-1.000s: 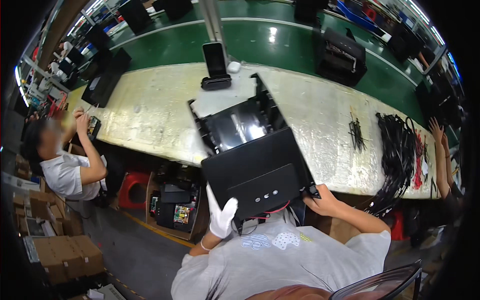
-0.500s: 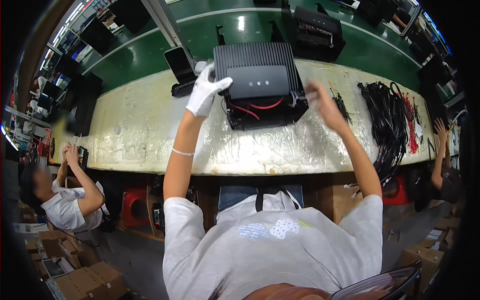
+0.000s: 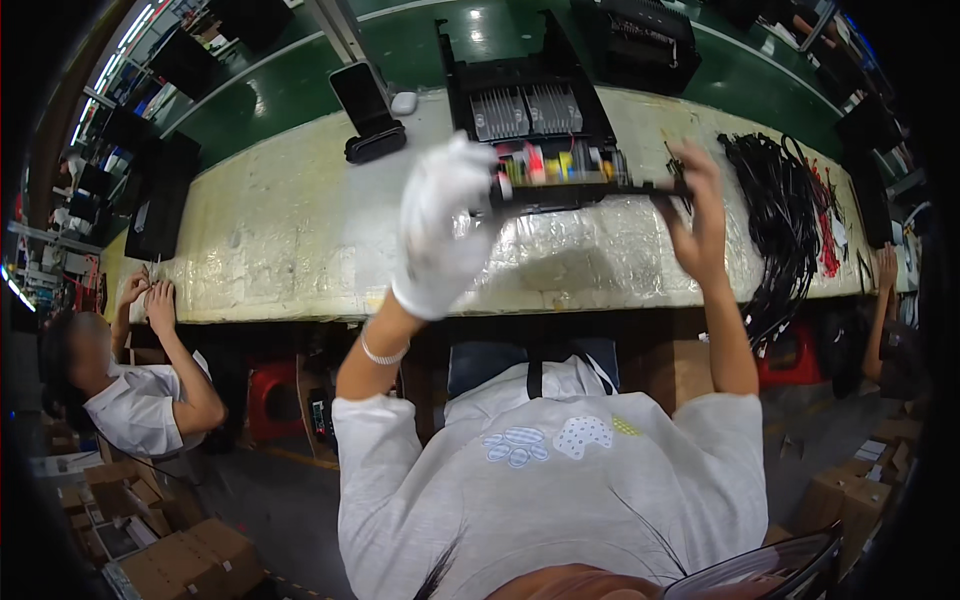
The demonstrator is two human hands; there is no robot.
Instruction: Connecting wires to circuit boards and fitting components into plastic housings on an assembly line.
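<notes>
Gloved left hand [image 3: 440, 225], bare right hand [image 3: 697, 200], gripping black chassis [image 3: 545, 125] ends above bench [image 3: 280, 240]

1 head camera looks steeply down at the workbench [image 3: 300, 240], close overhead.

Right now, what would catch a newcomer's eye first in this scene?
Probably the black open-topped unit at the middle of the pale workbench, with the white-gloved left hand and bare right hand gripping its near edge. Next, the tangle of black cables lying on the bench to the right.
</notes>
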